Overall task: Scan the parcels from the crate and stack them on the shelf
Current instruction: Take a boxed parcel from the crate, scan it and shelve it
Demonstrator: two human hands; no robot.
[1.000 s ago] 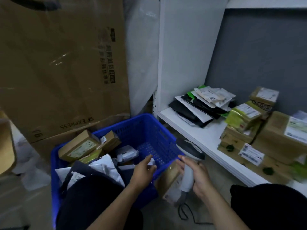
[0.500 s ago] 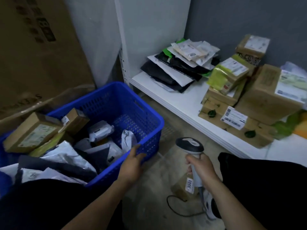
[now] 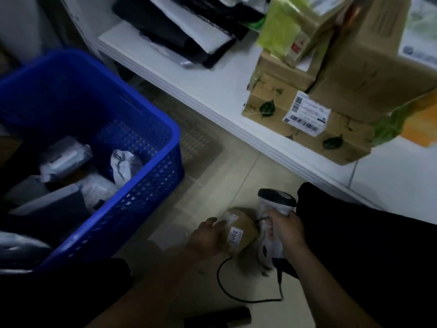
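Head view looks down on a small brown parcel lying on the tiled floor, off to the right of the blue crate and clear of its rim, not yet on the white shelf that runs behind and to the right of the crate. The left hand is against the parcel's crate-facing side, thumb raised over the top edge; motion blur hides whether the fingers have actually closed, so I cannot tell if it grips or only touches. The right hand, on the parcel's side away from the crate, is wrapped round the handle of a barcode scanner, whose black cable loops across the floor. The parcel looks like a rounded, taped bundle in kraft wrap with a white sticker reading 3003 on top. Judging by its size, it is probably light and one hand should manage it. The taped skin may be slick and the shape gives no flat faces, so a span across its width, thumb on one side and fingers on the other, seems safest, keeping the sticker uncovered and turned toward the scanner. Soft grey mailers remain inside the crate; those would likely sag and want support from beneath.
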